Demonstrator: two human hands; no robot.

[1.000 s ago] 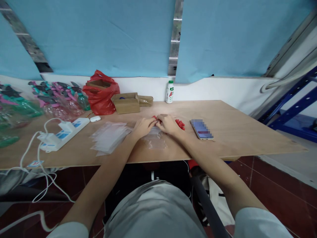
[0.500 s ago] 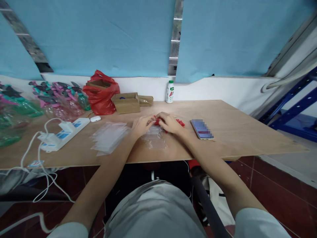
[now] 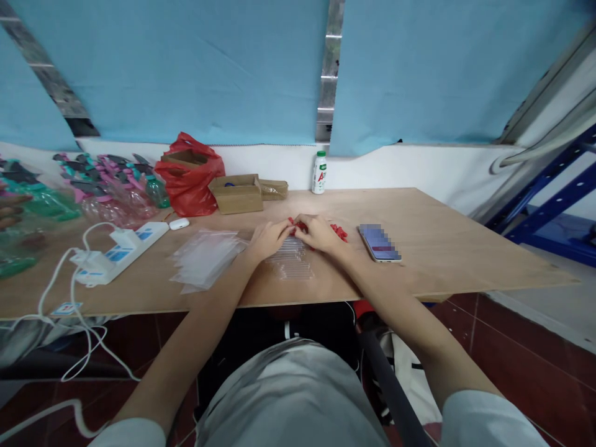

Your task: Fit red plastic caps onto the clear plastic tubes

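My left hand and my right hand meet at the middle of the table, fingertips close together and fingers curled in. Small red pieces show between and behind the fingertips; what each hand pinches is mostly hidden. Right under the hands lies a row of thin clear sticks or tubes, side by side. More red pieces are heaped just beyond my right wrist. To the left of my left hand, clear plastic bags lie in a loose fanned pile.
A phone lies to the right. At the back stand a white bottle, a cardboard box and a red bag. A power strip with cables and several spray bottles occupy the left. Another person's hand reaches in there.
My hands have shifted only slightly, with the fingertips still together over the red pieces. Another person's hand has appeared at the left edge by the spray bottles.
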